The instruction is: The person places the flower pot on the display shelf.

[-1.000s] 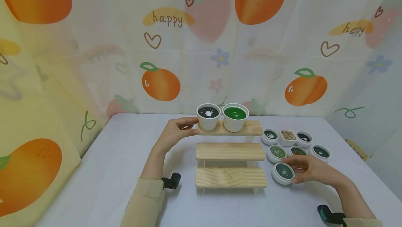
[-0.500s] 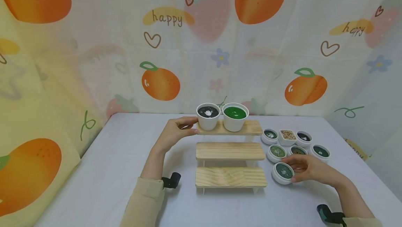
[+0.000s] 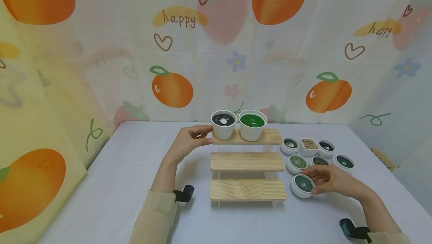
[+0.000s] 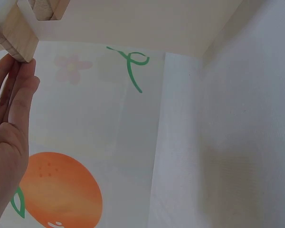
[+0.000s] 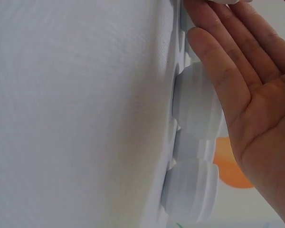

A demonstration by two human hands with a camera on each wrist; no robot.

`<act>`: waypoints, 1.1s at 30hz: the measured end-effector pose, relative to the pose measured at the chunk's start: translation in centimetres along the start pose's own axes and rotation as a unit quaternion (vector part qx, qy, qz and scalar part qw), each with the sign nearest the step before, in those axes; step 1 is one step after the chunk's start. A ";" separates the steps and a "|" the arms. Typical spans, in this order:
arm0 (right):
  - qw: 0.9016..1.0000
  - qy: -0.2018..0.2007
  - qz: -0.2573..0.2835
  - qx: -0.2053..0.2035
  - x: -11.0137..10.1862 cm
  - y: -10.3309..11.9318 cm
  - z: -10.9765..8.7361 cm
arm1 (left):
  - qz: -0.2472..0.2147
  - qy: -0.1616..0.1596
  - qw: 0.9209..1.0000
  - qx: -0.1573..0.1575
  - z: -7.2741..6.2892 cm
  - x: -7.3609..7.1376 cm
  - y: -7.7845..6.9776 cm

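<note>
My left hand [image 3: 190, 142] holds the left end of the top shelf of a three-tier wooden display stand [image 3: 248, 161], thumb at the front. The left wrist view shows its fingertips against the board's end [image 4: 19, 35]. On that top shelf stand a white cup with dark filling [image 3: 223, 126] and a white cup with bright green filling [image 3: 252, 126]. My right hand [image 3: 332, 182] pinches a small round white pot with grey-green filling [image 3: 303, 184] by its right side, on the table right of the stand. Only the pot's edge shows in the right wrist view.
Behind the right hand stand several small white pots, among them a light green one [image 3: 298, 162], a dark green one [image 3: 344, 162] and a square dish of beige bits [image 3: 308, 146]. A printed curtain [image 3: 209, 75] hangs behind the white table [image 3: 101, 199].
My right hand has shifted slightly left with the small grey-green pot. The left hand stays on the top shelf's end.
</note>
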State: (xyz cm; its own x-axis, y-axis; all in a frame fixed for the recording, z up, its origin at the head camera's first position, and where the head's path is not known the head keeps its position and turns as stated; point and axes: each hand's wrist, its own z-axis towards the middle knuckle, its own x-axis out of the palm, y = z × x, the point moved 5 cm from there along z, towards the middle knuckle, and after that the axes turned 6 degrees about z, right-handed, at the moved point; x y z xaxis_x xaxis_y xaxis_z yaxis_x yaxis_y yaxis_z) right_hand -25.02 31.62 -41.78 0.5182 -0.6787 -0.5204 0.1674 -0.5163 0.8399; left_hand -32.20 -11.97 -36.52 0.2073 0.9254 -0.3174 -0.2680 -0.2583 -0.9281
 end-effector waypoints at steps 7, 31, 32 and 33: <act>1.000 0.004 -0.005 0.014 0.2 0.1 0.3 | -0.004 -0.002 1.000 -0.001 0.1 -0.1 0.2; 1.000 -0.003 0.006 0.021 0.3 -0.2 0.5 | -0.003 0.002 1.000 -0.003 0.1 0.0 0.2; 1.000 -0.005 0.006 0.021 0.3 -0.1 0.4 | -0.003 0.002 1.000 -0.003 0.1 0.0 0.1; 1.000 -0.008 0.006 0.020 0.3 0.0 0.3 | -0.003 0.002 1.000 -0.003 0.1 0.0 0.1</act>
State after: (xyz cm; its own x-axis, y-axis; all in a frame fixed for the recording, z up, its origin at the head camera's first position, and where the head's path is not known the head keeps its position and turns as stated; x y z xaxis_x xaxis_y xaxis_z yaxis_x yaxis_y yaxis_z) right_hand -25.17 31.28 -42.03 0.5070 -0.6923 -0.5134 0.1272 -0.5290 0.8390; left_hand -32.32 -11.94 -36.57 0.2129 0.9255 -0.3131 -0.2616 -0.2548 -0.9309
